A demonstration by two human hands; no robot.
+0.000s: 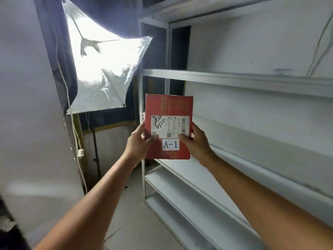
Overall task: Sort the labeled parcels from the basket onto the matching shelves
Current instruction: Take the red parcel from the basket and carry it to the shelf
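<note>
Two hands hold a red parcel [169,107] upright before white shelves [234,78]. The left hand [138,141] grips its edge at nine o'clock, the right hand [196,141] at three o'clock; an A-1 label [170,144] sits at six o'clock between them.

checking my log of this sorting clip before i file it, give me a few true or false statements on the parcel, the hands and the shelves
1. The left hand and the right hand both grip the flat red cardboard parcel at its side edges. True.
2. The small white sticker on the parcel reads B-2. False: it reads A-1.
3. The parcel lies on a board of the white metal shelving. False: it is held up in the air in front of the shelving.
4. A bright silver-lined studio light is to the left of the shelving. True.
</note>
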